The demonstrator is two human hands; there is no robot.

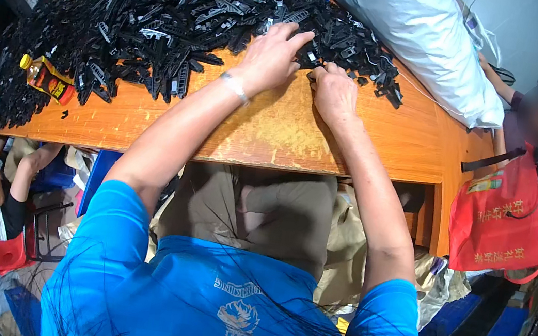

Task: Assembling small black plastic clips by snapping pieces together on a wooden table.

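Note:
A large heap of small black plastic parts (188, 9) covers the far side of the wooden table (274, 127). My left hand (272, 57) lies at the near edge of the heap, palm down, its fingers stretched out and spread over the parts. Just to its right, my right hand (335, 95) rests low over the table with its fingers curled in. A dark bit shows by its fingertips, but what they hold is too hidden to name. A few loose black parts lie around both hands.
A bottle (47, 79) with a yellow cap lies at the left by the heap. A big white sack (430, 46) leans on the table's far right, and a red bag (502, 214) hangs at the right end. Other people sit at the far left and far right.

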